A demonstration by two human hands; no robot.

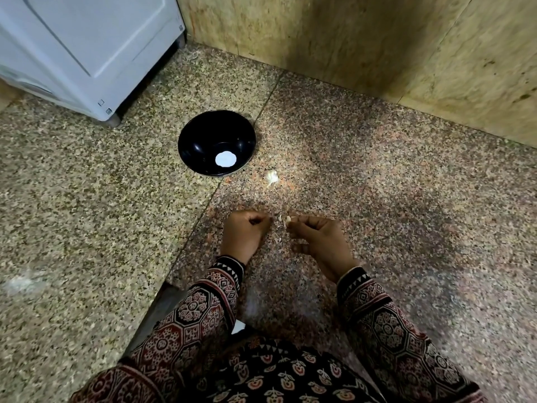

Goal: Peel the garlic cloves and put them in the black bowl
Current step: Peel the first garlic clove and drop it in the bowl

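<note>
A black bowl stands on the speckled stone floor, with only a bright white glare spot showing at its bottom. A small pale piece of garlic lies on the floor to the bowl's lower right. My right hand pinches a pale garlic clove at its fingertips. My left hand sits just left of it with curled fingers; whether it holds a bit of skin is hidden. Thin flakes of peel lie on the floor between both hands.
A white appliance stands at the back left, close to the bowl. A stone wall runs along the back and right. A seam in the floor runs diagonally past the bowl. My patterned sleeves and lap fill the bottom.
</note>
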